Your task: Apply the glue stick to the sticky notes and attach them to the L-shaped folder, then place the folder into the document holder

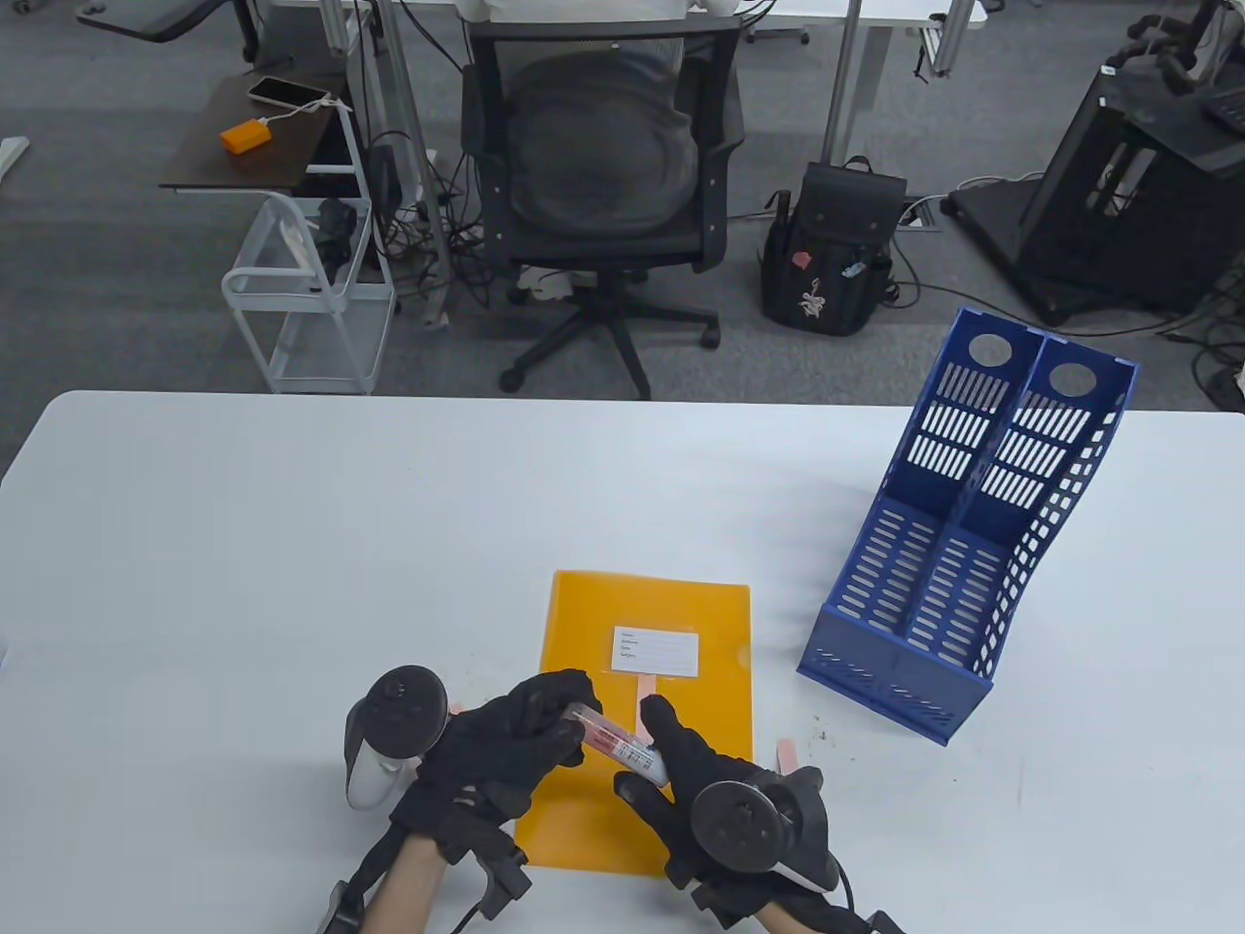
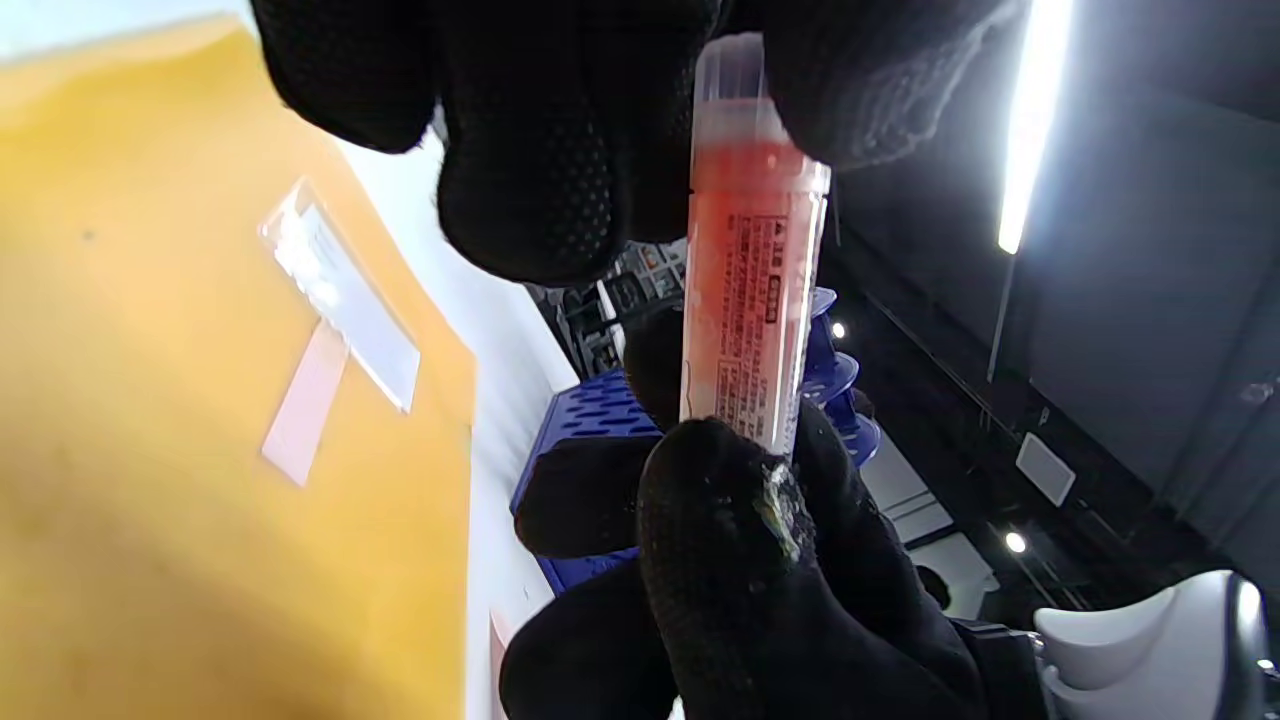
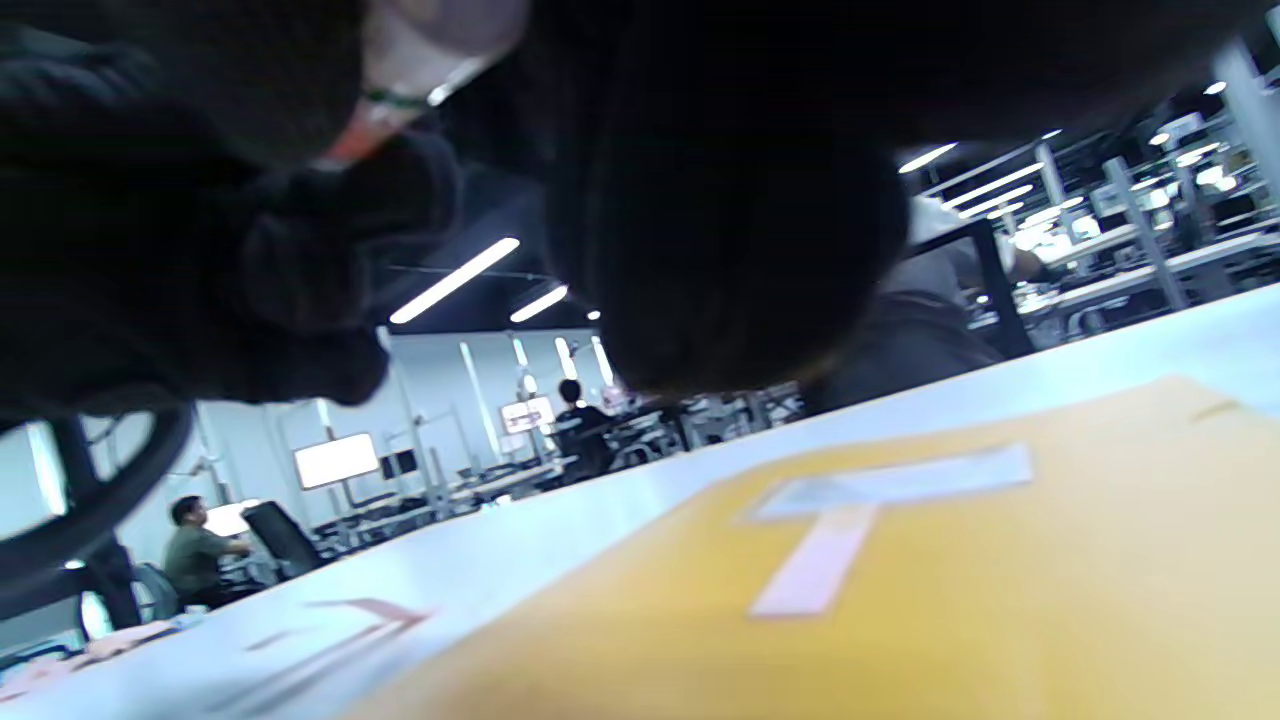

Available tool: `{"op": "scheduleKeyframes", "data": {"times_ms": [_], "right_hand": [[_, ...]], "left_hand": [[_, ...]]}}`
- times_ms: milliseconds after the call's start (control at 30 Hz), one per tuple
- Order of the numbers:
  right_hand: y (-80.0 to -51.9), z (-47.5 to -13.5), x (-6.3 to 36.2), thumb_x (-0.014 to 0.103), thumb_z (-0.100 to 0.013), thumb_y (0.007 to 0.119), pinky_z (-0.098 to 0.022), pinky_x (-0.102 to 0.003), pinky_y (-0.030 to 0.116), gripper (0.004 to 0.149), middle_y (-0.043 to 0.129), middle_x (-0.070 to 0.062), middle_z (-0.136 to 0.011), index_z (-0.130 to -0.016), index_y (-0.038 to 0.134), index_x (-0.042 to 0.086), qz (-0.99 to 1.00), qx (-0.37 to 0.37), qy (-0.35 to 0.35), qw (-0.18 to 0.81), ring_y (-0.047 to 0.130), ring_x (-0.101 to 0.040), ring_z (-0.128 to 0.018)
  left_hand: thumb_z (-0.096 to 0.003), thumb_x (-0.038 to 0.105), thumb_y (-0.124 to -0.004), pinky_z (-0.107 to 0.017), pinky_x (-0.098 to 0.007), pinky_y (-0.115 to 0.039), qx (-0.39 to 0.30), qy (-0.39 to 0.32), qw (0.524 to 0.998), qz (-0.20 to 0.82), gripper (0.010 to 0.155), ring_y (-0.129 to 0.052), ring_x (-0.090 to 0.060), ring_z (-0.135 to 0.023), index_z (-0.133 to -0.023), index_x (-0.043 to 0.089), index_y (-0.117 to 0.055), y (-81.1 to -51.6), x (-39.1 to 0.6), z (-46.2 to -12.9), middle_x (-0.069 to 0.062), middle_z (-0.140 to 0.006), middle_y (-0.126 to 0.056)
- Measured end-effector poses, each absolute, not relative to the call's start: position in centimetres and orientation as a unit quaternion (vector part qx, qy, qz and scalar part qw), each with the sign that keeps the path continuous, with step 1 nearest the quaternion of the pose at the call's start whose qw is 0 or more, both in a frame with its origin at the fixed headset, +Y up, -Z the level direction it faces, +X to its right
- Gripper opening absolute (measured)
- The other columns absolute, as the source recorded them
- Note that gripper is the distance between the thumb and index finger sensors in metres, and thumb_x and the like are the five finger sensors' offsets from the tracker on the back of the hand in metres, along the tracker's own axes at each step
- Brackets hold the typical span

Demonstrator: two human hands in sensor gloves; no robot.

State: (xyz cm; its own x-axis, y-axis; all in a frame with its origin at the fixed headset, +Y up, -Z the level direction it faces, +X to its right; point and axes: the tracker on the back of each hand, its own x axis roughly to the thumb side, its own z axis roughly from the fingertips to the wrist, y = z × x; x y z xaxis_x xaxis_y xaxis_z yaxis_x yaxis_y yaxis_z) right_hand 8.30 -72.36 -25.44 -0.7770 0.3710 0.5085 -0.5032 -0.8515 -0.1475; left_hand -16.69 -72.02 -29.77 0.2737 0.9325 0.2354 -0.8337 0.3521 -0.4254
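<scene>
An orange L-shaped folder (image 1: pixel 671 623) lies flat near the table's front edge, with a white label (image 1: pixel 657 650) and one pink sticky note (image 1: pixel 646 693) stuck just below it. Both hands hold a pink glue stick (image 1: pixel 615 743) above the folder. My left hand (image 1: pixel 515 735) grips its upper, capped end (image 2: pixel 735 80). My right hand (image 1: pixel 671 769) pinches its lower end (image 2: pixel 745 400). The folder (image 2: pixel 150 420) with the note (image 2: pixel 305 405) shows in the left wrist view, and the folder (image 3: pixel 1000 600) and note (image 3: pixel 815 565) in the right wrist view too.
A blue two-slot document holder (image 1: pixel 973 525) stands on the table to the right of the folder. Another pink sticky note (image 1: pixel 784 755) lies right of the folder, beside my right hand. An office chair (image 1: pixel 603 175) and a backpack (image 1: pixel 836 253) stand beyond the table's far edge.
</scene>
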Motion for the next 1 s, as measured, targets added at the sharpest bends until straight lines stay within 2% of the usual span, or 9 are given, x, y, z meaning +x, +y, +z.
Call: {"op": "scheduleKeyframes", "data": {"times_ms": [67, 167, 300, 467, 667, 767, 867, 933, 1000], "right_hand": [[-72.4, -25.4, 8.0, 0.053, -0.048, 0.070, -0.010, -0.033, 0.086, 0.065, 0.096, -0.013, -0.063, -0.096, 0.072, 0.010, 0.931, 0.242, -0.142, 0.234, 0.102, -0.024, -0.023], [-72.4, -25.5, 7.7, 0.053, -0.047, 0.070, -0.009, -0.033, 0.086, 0.063, 0.098, -0.013, -0.057, -0.090, 0.078, 0.007, 0.932, 0.244, -0.136, 0.232, 0.102, -0.024, -0.022], [-72.6, -25.7, 7.5, 0.053, -0.047, 0.070, -0.009, -0.033, 0.086, 0.063, 0.099, -0.014, -0.055, -0.086, 0.080, 0.004, 0.933, 0.243, -0.127, 0.235, 0.103, -0.024, -0.021], [-72.0, -25.2, 7.4, 0.052, -0.047, 0.070, -0.010, -0.033, 0.086, 0.063, 0.099, -0.013, -0.056, -0.086, 0.080, 0.004, 0.935, 0.246, -0.155, 0.202, 0.103, -0.024, -0.023], [-71.9, -24.8, 7.1, 0.052, -0.046, 0.071, -0.010, -0.033, 0.086, 0.063, 0.099, -0.013, -0.056, -0.086, 0.080, 0.004, 0.936, 0.257, -0.173, 0.167, 0.103, -0.024, -0.024], [-71.6, -24.5, 7.1, 0.052, -0.045, 0.072, -0.011, -0.034, 0.086, 0.062, 0.098, -0.012, -0.058, -0.087, 0.080, 0.006, 0.934, 0.268, -0.204, 0.120, 0.103, -0.024, -0.025], [-71.7, -24.4, 7.6, 0.053, -0.046, 0.072, -0.012, -0.034, 0.086, 0.062, 0.098, -0.011, -0.059, -0.089, 0.079, 0.008, 0.937, 0.260, -0.212, 0.100, 0.103, -0.024, -0.027], [-72.0, -24.9, 7.9, 0.052, -0.046, 0.072, -0.013, -0.035, 0.087, 0.062, 0.098, -0.012, -0.059, -0.089, 0.079, 0.008, 0.943, 0.248, -0.188, 0.119, 0.103, -0.025, -0.028], [-72.3, -25.3, 8.1, 0.052, -0.046, 0.072, -0.014, -0.035, 0.087, 0.063, 0.098, -0.012, -0.060, -0.089, 0.079, 0.007, 0.947, 0.241, -0.172, 0.125, 0.103, -0.026, -0.029]], "left_hand": [[-0.0512, 0.039, -0.075, -0.064, -0.057, -0.071, -0.103, -0.223, 0.794, 0.557, 0.052, -0.100, -0.024, -0.064, -0.101, 0.027, -0.066, -72.1, -16.8, -29.9, -0.007, -0.099, -0.087], [-0.0510, 0.040, -0.075, -0.064, -0.056, -0.072, -0.092, -0.196, 0.814, 0.539, 0.051, -0.100, -0.023, -0.060, -0.100, 0.027, -0.070, -72.0, -16.9, -29.9, -0.007, -0.094, -0.089], [-0.0518, 0.038, -0.071, -0.063, -0.055, -0.073, -0.100, -0.173, 0.811, 0.550, 0.053, -0.101, -0.022, -0.056, -0.101, 0.019, -0.068, -72.4, -16.8, -29.9, -0.012, -0.090, -0.087], [-0.0521, 0.038, -0.070, -0.063, -0.055, -0.073, -0.104, -0.176, 0.814, 0.544, 0.054, -0.101, -0.023, -0.055, -0.100, 0.014, -0.068, -72.3, -16.8, -30.0, -0.015, -0.086, -0.088], [-0.0519, 0.042, -0.068, -0.060, -0.053, -0.077, -0.106, -0.170, 0.835, 0.513, 0.056, -0.105, -0.021, -0.044, -0.095, 0.007, -0.074, -72.2, -17.3, -30.3, -0.014, -0.072, -0.096], [-0.0510, 0.046, -0.066, -0.057, -0.052, -0.080, -0.052, -0.122, 0.856, 0.500, 0.058, -0.106, -0.019, -0.038, -0.090, 0.006, -0.078, -72.1, -18.8, -30.4, -0.011, -0.063, -0.099], [-0.0514, 0.047, -0.070, -0.061, -0.055, -0.074, 0.021, -0.067, 0.866, 0.496, 0.055, -0.103, -0.023, -0.050, -0.094, 0.012, -0.076, -71.6, -21.8, -30.1, -0.011, -0.071, -0.096], [-0.0501, 0.045, -0.073, -0.063, -0.058, -0.071, 0.064, -0.016, 0.892, 0.448, 0.053, -0.101, -0.027, -0.058, -0.095, 0.017, -0.076, -71.1, -24.2, -29.9, -0.012, -0.076, -0.094], [-0.0518, 0.041, -0.073, -0.067, -0.061, -0.065, 0.048, 0.027, 0.926, 0.374, 0.051, -0.095, -0.031, -0.071, -0.099, 0.023, -0.073, -70.8, -25.9, -29.6, -0.013, -0.088, -0.086]]}}
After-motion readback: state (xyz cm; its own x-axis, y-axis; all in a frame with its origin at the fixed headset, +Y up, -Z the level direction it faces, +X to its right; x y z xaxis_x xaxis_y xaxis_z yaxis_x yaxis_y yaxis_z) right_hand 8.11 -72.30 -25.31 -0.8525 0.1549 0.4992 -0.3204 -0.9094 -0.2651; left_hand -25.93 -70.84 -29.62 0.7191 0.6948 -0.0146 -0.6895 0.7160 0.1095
